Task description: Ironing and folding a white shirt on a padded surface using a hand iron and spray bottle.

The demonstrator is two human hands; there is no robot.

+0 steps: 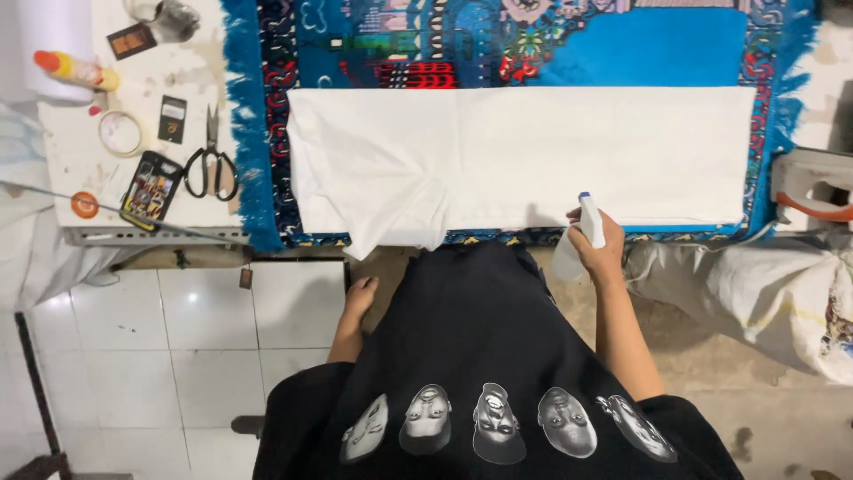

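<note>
A folded white cloth (533, 151) lies flat across a blue patterned rug (657, 44) on the table, with one corner drooping over the near edge. My right hand (597, 253) grips a white spray bottle (582, 233) with a blue tip, held at the table's near edge just below the cloth. My left hand (359, 296) hangs at my side below the table, fingers loosely curled, holding nothing. I wear a black shirt (480, 356) with printed faces.
On the white side surface at left lie black scissors (211, 164), a tape roll (121, 132), a phone (151, 189), an orange-capped bottle (75, 71) and small cards. An iron (813, 191) rests at right. A white sack (764, 293) sits below it. White floor tiles (178, 356) are at lower left.
</note>
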